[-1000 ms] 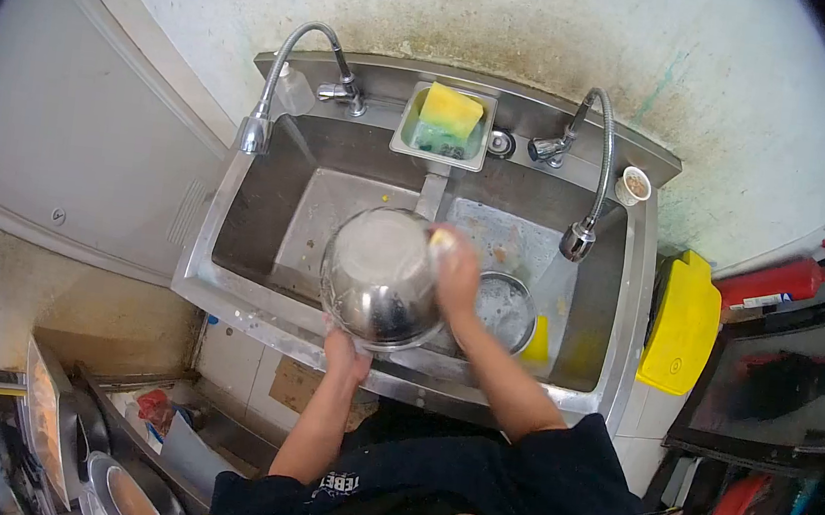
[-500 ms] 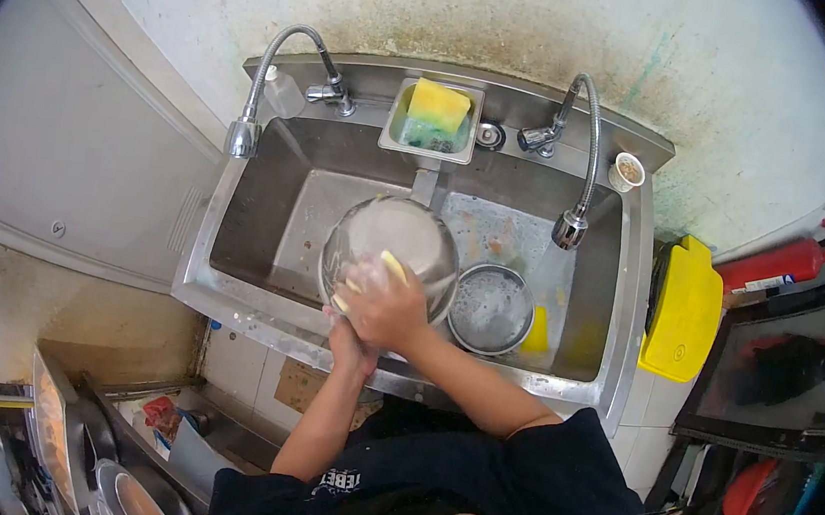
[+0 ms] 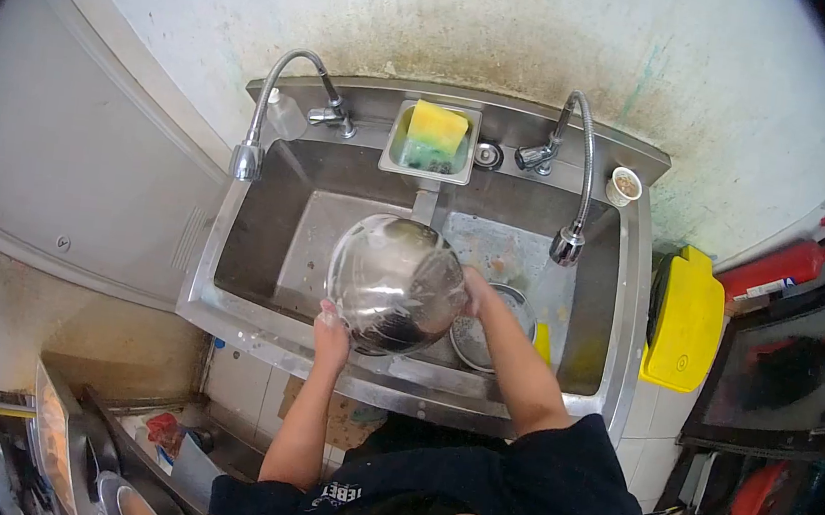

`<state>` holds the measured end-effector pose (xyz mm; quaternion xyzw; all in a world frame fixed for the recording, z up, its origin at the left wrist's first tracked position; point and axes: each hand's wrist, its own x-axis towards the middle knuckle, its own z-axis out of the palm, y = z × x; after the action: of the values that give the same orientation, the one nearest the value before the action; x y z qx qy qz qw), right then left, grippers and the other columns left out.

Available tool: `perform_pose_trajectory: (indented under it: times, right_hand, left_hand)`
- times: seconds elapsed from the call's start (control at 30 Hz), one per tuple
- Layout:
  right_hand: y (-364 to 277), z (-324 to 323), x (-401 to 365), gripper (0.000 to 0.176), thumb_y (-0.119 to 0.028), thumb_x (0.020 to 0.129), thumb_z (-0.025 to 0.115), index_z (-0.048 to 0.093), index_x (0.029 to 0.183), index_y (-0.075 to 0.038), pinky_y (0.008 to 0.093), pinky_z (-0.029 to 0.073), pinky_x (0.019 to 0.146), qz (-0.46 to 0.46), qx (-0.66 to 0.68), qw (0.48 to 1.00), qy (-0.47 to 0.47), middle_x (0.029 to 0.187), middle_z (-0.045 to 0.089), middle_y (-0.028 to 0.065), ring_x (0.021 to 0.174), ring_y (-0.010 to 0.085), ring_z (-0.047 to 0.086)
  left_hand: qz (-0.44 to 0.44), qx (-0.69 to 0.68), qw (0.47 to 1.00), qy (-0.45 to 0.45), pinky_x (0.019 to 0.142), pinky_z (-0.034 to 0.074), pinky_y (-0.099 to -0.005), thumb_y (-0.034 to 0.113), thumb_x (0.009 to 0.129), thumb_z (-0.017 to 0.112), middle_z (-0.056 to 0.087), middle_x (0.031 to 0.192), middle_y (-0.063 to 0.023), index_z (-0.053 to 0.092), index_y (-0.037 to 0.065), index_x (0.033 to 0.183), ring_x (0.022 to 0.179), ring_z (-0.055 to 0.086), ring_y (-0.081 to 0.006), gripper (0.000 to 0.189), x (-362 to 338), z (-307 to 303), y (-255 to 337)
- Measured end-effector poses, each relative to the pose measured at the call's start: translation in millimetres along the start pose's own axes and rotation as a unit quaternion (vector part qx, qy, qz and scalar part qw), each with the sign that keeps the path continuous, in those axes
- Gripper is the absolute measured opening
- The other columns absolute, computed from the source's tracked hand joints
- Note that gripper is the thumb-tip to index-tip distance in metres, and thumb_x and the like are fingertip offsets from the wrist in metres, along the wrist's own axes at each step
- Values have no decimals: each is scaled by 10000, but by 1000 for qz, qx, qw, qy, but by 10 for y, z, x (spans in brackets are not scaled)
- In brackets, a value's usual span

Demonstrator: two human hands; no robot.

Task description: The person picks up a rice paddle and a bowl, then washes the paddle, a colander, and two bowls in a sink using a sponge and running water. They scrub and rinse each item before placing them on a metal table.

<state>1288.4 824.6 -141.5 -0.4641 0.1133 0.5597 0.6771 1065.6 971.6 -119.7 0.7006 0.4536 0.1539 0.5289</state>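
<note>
A shiny metal bowl (image 3: pixel 393 271), streaked with suds, is held bottom-up over the front of the sink, near the divider. On its lower left edge my left hand (image 3: pixel 329 332) grips the rim, thumb showing on the outside. My right hand (image 3: pixel 472 292) holds the opposite side, its fingers partly hidden behind the bowl. Beneath my right forearm, a round metal pan (image 3: pixel 469 347) lies in the right basin, partly covered by the arm. A yellow piece (image 3: pixel 543 344) sticks out beside that pan.
Two flexible taps (image 3: pixel 248 160) (image 3: pixel 568 244) arch over the double sink (image 3: pixel 612 349). Between them a small metal tray (image 3: pixel 389 162) holds a yellow-green sponge (image 3: pixel 438 127). A clear bottle (image 3: pixel 286 117) and a white cup (image 3: pixel 624 185) stand on the back ledge. A yellow lid (image 3: pixel 685 321) is to the right.
My right hand has left the bowl's bottom, where it pressed a yellow sponge, and now holds its right side. The bowl has tilted, and my hands have moved apart. That sponge no longer shows.
</note>
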Motion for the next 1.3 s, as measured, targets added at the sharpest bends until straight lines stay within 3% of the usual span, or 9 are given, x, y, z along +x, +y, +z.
perform_pose_trajectory:
  times: [0.17, 0.27, 0.33, 0.47, 0.6, 0.8, 1.03, 1.17, 1.3]
  right_hand:
    - [-670, 24, 257, 356, -357, 848, 462, 639, 940, -62, 368, 478, 774, 39, -248, 968, 7, 938, 636, 125, 805, 226, 623]
    - [-945, 593, -315, 361, -336, 833, 483, 637, 983, -46, 335, 471, 745, -204, -534, 820, -16, 925, 643, 110, 797, 202, 611]
    - [-831, 811, -599, 368, -291, 830, 485, 608, 1083, -54, 288, 450, 781, -414, -684, 598, -55, 995, 630, 99, 871, 174, 589]
    - [-749, 257, -144, 335, -246, 838, 479, 617, 1107, -101, 276, 430, 808, -353, -423, 826, -124, 1039, 623, 76, 895, 167, 572]
    - [-332, 8, -181, 404, -329, 864, 398, 596, 1075, -46, 322, 464, 776, -36, -118, 988, 93, 1013, 630, 93, 856, 220, 605]
    - [-333, -371, 135, 428, -388, 866, 399, 583, 1062, -56, 428, 462, 825, 4, -27, 993, -111, 1076, 600, 123, 929, 257, 592]
    - [66, -290, 77, 412, -368, 874, 416, 568, 1098, -57, 413, 473, 834, 30, 27, 998, -52, 1042, 611, 147, 914, 247, 608]
    - [-634, -121, -112, 423, -411, 863, 448, 608, 1043, -63, 376, 499, 770, -19, -185, 981, -52, 1023, 627, 107, 861, 241, 625]
    - [-934, 835, -564, 314, -309, 826, 484, 624, 1008, -94, 417, 480, 728, -200, -688, 696, 52, 962, 626, 136, 842, 256, 616]
  left_hand:
    - [138, 37, 989, -29, 459, 346, -352, 624, 870, 246, 414, 476, -46, 433, 6, 564, 463, 424, -156, 715, -113, -32, 364]
    - [168, 25, 982, -80, 470, 339, -327, 605, 870, 303, 427, 518, -23, 461, 5, 603, 504, 417, -127, 676, -126, 14, 383]
    - [189, 9, 977, -102, 479, 333, -310, 590, 867, 361, 431, 547, -1, 478, 7, 627, 532, 404, -104, 640, -138, 56, 387]
    - [226, -52, 972, -21, 479, 344, -298, 380, 894, 477, 467, 554, -5, 504, 0, 632, 532, 423, -102, 463, -108, 200, 466]
    - [204, -111, 972, 44, 483, 356, -292, 287, 893, 515, 489, 564, 3, 512, -11, 638, 536, 434, -96, 392, 39, 240, 330]
    - [226, -76, 971, 22, 490, 363, -281, 336, 886, 512, 506, 581, -11, 530, -9, 661, 533, 438, -101, 413, 136, 165, 316]
    - [232, -77, 970, 2, 514, 383, -290, 382, 882, 503, 517, 609, -18, 544, -16, 692, 549, 447, -110, 443, 77, 182, 428]
    - [249, -45, 966, -51, 502, 378, -304, 372, 881, 505, 523, 600, -25, 535, -8, 677, 536, 441, -119, 433, 28, 187, 488]
    - [187, 81, 974, -93, 622, 429, -297, 259, 894, 467, 604, 720, -88, 601, -47, 832, 682, 542, -138, 339, -144, 294, 871]
